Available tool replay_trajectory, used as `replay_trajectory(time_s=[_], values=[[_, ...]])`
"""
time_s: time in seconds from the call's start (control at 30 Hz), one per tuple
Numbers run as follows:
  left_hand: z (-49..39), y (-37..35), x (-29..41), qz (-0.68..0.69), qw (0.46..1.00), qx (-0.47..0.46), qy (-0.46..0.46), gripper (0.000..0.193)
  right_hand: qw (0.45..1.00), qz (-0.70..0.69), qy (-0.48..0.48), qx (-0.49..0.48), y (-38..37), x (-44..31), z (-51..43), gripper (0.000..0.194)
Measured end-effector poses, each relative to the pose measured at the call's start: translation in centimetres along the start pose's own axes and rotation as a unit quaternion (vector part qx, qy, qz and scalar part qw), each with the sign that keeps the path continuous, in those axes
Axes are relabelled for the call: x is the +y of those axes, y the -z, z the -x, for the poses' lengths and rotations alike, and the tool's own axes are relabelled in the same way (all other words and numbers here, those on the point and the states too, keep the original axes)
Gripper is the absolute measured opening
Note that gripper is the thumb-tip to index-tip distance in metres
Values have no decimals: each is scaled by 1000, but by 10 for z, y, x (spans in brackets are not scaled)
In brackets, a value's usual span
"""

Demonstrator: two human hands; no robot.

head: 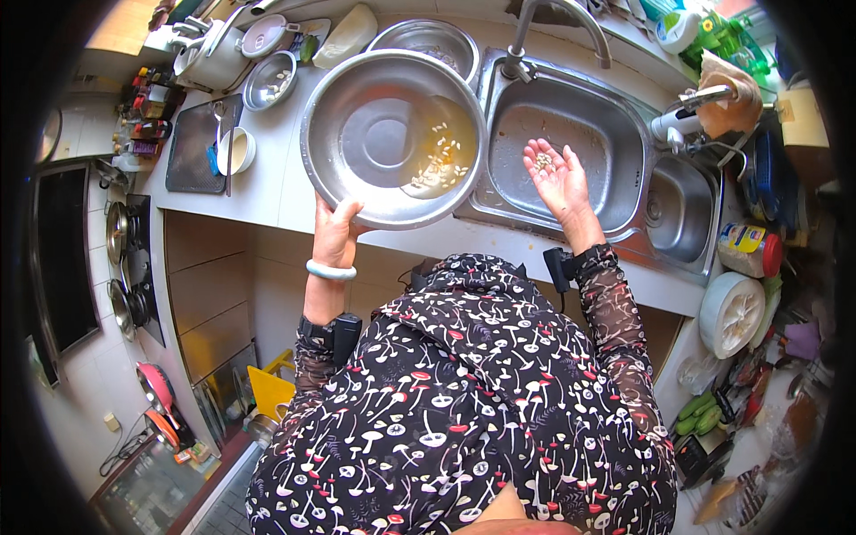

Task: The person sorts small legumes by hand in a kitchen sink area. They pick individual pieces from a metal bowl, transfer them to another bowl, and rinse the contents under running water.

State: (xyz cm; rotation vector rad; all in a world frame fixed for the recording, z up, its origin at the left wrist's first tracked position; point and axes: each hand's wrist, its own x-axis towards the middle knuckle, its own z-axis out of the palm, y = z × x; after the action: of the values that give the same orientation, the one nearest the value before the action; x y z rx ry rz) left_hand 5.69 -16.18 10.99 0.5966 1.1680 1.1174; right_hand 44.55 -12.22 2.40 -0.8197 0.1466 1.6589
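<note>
My left hand grips the near-left rim of a wide stainless steel basin. The basin is tilted to the right, where yellowish liquid and pale seeds have pooled against its wall. Over the larger sink bowl, my right hand is palm up. It cups a small heap of similar seeds, its fingers only slightly curled.
A curved faucet rises behind the sink. Behind the basin stands another metal bowl. To the left are a small metal bowl, a white bowl and a dark board. A red-lidded jar stands right of the sink.
</note>
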Motion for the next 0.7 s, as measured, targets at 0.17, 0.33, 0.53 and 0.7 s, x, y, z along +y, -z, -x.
replay_trajectory(time_s=[0.17,0.33,0.53,0.7], values=[[4,20,-4,15,999,27,16,72,996,81,12,-24,-58,-6,-7,44],[10,47,-11,4,998,59,4,77,961,174,129,-173,-170,-8,-14,38],[18,71,-9,18,995,98,-29,73,800,349,369,-319,-230,30,-81,32],[18,85,-1,27,992,119,-39,75,416,863,254,-132,-176,84,-169,37]])
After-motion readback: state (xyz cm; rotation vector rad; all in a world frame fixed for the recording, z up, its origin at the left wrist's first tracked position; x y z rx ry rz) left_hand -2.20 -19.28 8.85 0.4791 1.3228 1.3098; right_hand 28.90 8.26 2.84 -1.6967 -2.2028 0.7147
